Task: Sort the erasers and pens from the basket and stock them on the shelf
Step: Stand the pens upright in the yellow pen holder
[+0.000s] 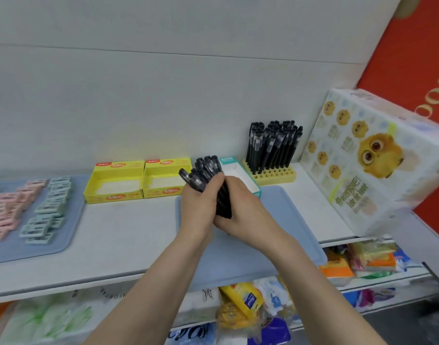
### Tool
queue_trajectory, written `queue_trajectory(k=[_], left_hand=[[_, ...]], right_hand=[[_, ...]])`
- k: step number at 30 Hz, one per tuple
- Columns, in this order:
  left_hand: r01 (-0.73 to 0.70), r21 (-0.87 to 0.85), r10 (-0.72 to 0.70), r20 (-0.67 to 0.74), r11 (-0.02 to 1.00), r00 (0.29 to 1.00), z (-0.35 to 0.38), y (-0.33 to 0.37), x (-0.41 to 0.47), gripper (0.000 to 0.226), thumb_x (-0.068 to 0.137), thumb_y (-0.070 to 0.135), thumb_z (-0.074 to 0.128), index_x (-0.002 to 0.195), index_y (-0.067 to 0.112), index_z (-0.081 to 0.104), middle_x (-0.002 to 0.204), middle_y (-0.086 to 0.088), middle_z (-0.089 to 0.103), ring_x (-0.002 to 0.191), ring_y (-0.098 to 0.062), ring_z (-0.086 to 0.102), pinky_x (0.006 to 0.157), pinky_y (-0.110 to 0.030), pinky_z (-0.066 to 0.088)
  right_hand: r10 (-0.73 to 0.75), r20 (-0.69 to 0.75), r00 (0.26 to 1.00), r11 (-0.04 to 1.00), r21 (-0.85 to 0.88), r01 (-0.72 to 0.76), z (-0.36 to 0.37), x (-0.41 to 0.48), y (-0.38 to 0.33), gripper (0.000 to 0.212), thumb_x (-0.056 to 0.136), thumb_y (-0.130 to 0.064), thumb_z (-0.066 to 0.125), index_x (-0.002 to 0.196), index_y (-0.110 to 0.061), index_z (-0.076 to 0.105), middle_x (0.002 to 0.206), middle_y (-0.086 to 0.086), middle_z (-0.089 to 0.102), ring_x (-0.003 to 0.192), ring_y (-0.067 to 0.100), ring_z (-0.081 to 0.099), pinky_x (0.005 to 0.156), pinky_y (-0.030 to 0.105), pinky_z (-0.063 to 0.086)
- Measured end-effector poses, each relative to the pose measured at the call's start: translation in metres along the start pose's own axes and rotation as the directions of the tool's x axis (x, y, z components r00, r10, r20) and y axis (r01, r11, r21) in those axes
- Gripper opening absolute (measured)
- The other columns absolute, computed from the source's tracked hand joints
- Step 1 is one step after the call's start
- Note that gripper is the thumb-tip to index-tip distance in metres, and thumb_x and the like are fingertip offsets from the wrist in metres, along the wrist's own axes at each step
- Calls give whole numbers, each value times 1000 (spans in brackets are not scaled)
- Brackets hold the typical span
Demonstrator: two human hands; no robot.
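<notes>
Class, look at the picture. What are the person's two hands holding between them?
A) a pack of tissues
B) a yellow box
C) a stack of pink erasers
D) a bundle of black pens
D: the left hand and the right hand both grip the bundle of black pens above the blue tray.

Glossy black plastic pens (208, 175); yellow boxes (115, 181) seemingly matt cardboard.

Black pens (273, 145) fill a pale yellow holder (275, 175) at the white shelf's (128, 227) back edge, near two yellow, red-labelled boxes (113, 192). At its left edge, pink and seemingly grey-green erasers (49, 210) cover a blue tray (69, 230).
</notes>
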State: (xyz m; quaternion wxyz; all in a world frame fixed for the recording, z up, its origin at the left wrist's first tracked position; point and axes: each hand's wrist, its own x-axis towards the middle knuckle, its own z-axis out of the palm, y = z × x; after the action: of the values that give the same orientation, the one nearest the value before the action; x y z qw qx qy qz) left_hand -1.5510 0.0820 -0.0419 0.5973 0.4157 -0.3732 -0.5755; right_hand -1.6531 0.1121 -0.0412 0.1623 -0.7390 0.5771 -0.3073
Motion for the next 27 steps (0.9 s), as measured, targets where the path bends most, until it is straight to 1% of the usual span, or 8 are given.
queue_trajectory(k=[3,8,12,14,17,20,24,27], left_hand=[[-11,-65,12,9,998,1000,8,4,11,24,82,13,71,99,-5,66,84,-8,68,80,-19,65,79,-41,53],[-72,114,57,127,991,990,19,-3,17,37,75,24,73,104,2,70,103,-12,73,101,-27,69,95,-47,52],[-68,163,57,75,984,996,36,-8,17,36,70,25,76,99,5,70,90,-3,73,87,-16,69,85,-37,53],[-52,177,50,14,983,999,45,-12,18,30,69,24,78,93,8,69,78,0,68,75,-15,64,74,-33,51],[-15,189,22,-34,982,999,58,-16,21,14,74,14,79,86,15,72,74,-1,67,72,-16,63,71,-34,50],[-37,204,44,-30,978,999,71,-18,19,9,68,18,76,75,21,72,76,-5,70,74,-18,65,78,-38,54],[-85,255,93,-18,963,996,82,-19,17,8,73,14,76,79,11,71,80,-9,72,77,-19,67,83,-38,54],[-92,292,104,-26,952,994,85,-18,17,10,79,4,74,80,12,70,77,-1,72,75,-15,67,83,-38,55]], right_hand=[[-27,127,992,980,199,1,-25,4,9,44,89,-26,65,131,-29,51,109,-7,54,105,4,50,82,15,42],[45,-58,997,918,396,-18,-47,20,38,16,93,-16,64,102,-20,76,85,-11,69,83,8,61,74,23,46],[125,-45,991,835,545,-80,-61,30,61,7,86,-12,71,90,-15,76,76,-6,73,68,6,65,64,22,50],[197,-181,964,854,514,-78,-73,36,80,6,86,-16,72,86,-22,72,71,-10,70,65,2,63,64,24,52],[194,-405,894,962,259,-91,-93,48,122,4,89,-24,69,92,-22,69,74,-13,67,71,3,64,71,29,55],[174,-399,900,973,211,-94,-96,61,152,9,91,-23,66,93,-14,69,75,-3,69,71,14,68,70,42,58],[103,-363,926,987,156,-49,-82,74,166,11,93,-23,64,90,-13,67,73,-1,69,68,13,68,68,40,58],[90,-299,950,991,122,-56,-75,80,174,16,94,-25,62,87,-12,67,71,-1,69,68,15,68,67,42,57]])
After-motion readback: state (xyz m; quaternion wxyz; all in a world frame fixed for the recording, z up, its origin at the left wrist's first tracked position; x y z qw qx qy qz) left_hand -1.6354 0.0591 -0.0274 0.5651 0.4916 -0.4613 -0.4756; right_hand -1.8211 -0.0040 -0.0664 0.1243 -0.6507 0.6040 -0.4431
